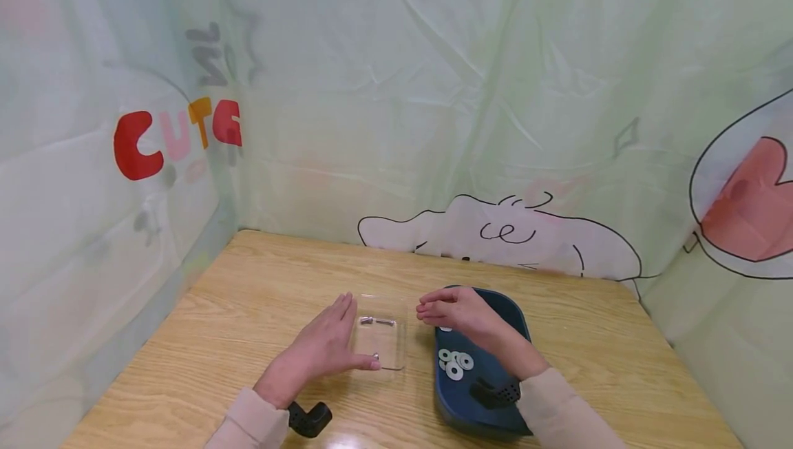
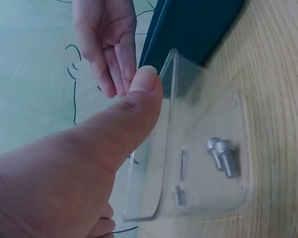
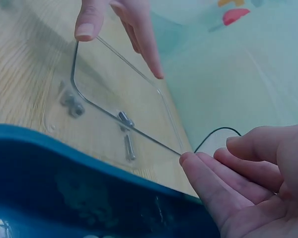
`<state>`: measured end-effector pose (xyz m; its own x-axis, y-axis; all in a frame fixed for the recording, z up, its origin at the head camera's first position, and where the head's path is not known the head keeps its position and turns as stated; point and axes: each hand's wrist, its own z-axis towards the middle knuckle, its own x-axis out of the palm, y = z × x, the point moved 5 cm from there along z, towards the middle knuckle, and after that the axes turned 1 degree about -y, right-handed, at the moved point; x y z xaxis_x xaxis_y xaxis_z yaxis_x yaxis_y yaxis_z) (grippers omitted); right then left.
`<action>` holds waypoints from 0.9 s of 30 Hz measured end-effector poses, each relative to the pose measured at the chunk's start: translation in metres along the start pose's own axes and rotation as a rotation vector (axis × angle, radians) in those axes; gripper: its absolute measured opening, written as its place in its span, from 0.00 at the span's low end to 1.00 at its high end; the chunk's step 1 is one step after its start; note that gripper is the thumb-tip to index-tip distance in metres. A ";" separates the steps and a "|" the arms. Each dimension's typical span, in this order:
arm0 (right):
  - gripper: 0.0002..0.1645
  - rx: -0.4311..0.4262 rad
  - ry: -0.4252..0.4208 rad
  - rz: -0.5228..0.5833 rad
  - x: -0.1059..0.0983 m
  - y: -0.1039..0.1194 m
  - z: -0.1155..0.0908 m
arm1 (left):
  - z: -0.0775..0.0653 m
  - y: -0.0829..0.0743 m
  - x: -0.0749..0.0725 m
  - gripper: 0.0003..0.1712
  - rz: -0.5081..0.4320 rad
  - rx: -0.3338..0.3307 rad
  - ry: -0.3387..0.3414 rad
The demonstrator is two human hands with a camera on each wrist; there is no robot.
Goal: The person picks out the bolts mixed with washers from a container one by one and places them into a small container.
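Observation:
A clear plastic box (image 1: pixel 403 347) stands on the table with a few metal screws inside. In the left wrist view two thick socket-head bolts (image 2: pixel 225 156) lie side by side, with a thinner screw (image 2: pixel 182 163) apart from them. My left hand (image 1: pixel 325 342) is at the box's left side, fingers straight and pointing away, thumb stretched over the near part of the rim. Over the left rim of a dark blue bin (image 1: pixel 486 359) hovers my right hand (image 1: pixel 461 312), its relaxed fingers pointing left towards the box and holding nothing.
Several pale, flat washers (image 1: pixel 455 370) lie in the bin, which stands just right of the box. The wooden table (image 1: pixel 297 266) meets a printed curtain (image 1: pixel 322 125) along its back edge. Black wrist cameras sit under both forearms.

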<state>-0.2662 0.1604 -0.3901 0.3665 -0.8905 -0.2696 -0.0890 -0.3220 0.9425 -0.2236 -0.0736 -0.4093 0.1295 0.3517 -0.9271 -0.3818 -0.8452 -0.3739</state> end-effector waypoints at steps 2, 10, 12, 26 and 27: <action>0.23 -0.002 0.002 0.010 -0.004 -0.001 -0.002 | 0.001 -0.002 0.000 0.68 -0.009 0.008 0.002; 0.24 0.012 -0.029 0.015 -0.020 -0.004 -0.010 | 0.006 -0.010 0.001 0.68 -0.024 0.035 0.004; 0.23 0.014 -0.041 0.010 -0.024 -0.005 -0.011 | 0.007 -0.012 0.000 0.68 -0.031 0.035 0.006; 0.22 0.011 -0.143 0.014 -0.048 -0.019 -0.018 | 0.019 -0.034 0.001 0.68 -0.029 0.086 0.012; 0.22 0.014 -0.149 0.013 -0.050 -0.020 -0.018 | 0.020 -0.036 0.001 0.68 -0.035 0.088 0.013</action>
<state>-0.2658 0.2170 -0.3924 0.2237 -0.9322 -0.2846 -0.1060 -0.3136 0.9436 -0.2282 -0.0345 -0.3961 0.1557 0.3743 -0.9142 -0.4557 -0.7939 -0.4026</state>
